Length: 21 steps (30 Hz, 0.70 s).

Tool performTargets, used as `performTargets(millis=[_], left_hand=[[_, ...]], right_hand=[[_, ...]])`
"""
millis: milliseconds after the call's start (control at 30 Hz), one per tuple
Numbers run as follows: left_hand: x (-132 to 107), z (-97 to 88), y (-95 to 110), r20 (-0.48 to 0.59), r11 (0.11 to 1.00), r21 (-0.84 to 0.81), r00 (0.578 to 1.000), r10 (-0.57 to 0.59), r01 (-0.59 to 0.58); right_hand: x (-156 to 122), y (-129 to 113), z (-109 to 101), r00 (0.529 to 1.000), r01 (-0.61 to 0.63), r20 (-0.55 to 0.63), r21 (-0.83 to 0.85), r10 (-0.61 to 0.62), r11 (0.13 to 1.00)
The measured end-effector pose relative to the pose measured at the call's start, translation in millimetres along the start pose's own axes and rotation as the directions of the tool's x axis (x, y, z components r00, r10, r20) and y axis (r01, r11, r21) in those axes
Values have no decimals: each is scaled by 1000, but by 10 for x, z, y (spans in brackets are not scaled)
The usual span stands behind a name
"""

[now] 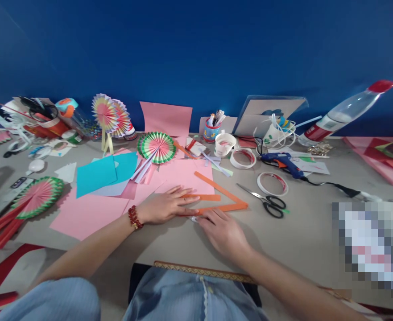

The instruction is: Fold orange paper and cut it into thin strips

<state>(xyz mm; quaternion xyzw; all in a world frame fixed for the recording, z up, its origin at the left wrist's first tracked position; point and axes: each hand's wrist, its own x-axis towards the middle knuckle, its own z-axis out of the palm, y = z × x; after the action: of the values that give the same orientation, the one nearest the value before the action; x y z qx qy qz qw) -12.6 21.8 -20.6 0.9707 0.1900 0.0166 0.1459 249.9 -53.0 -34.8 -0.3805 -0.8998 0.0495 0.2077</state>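
Left hand spread flat on orange strips; right hand curled at lower edge, can't tell grip; scissors at its 2 o'clock.

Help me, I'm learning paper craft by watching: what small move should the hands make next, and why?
Probably, the right hand should smooth the near arm of the bent orange strip toward its fold while the left hand steadies the other end. The right fingers are on that arm, short of the fold, and the left hand lies flat at its left end.
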Motion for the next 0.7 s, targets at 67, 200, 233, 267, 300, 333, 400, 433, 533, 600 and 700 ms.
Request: performTargets(millis=[67, 200, 233, 267, 300, 333, 400, 433, 533, 600, 700], left_hand=[[0, 4, 0, 3, 1000, 3, 1000, 2, -3], [-2, 4, -1, 31, 1000, 11, 999, -7, 7], [-2, 2, 0, 41, 1000, 13, 999, -9, 8], [-2, 0, 0, 50, 1000, 16, 999, -11, 10], [-2, -2, 1, 56, 1000, 18, 998, -12, 11], [-1, -3, 1, 59, 1000, 20, 998, -12, 11], [-1, -5, 1, 54, 1000, 22, 998, -14, 13], [-1, -4, 1, 49, 1000, 23, 999, -14, 13], [-3, 0, 1, 38, 1000, 25, 999, -7, 6], [-6, 4, 0, 38, 1000, 23, 999, -2, 2], [-5, 9, -1, 31, 1000, 8, 1000, -4, 4]], right_hand=[[4, -5, 2, 1000, -2, 15, -4, 2, 1000], [8, -7, 1, 1000, 20, 21, 0, -20, 1000], [8, -7, -1, 999, 25, 21, -1, -25, 1000], [9, -9, -2, 999, 27, 23, -4, -27, 1000], [10, -11, -3, 999, 26, 25, -10, -26, 1000], [13, -16, -4, 999, 24, 28, -14, -23, 1000], [22, -27, -3, 999, 21, 29, -19, -21, 1000], [26, -33, -1, 999, 20, 27, -21, -19, 1000], [33, -39, 14, 1000, 18, 18, -22, -17, 1000], [35, -35, 29, 1000, 20, 8, -25, -19, 999], [27, -43, 50, 999, 33, -20, -35, -34, 999]])
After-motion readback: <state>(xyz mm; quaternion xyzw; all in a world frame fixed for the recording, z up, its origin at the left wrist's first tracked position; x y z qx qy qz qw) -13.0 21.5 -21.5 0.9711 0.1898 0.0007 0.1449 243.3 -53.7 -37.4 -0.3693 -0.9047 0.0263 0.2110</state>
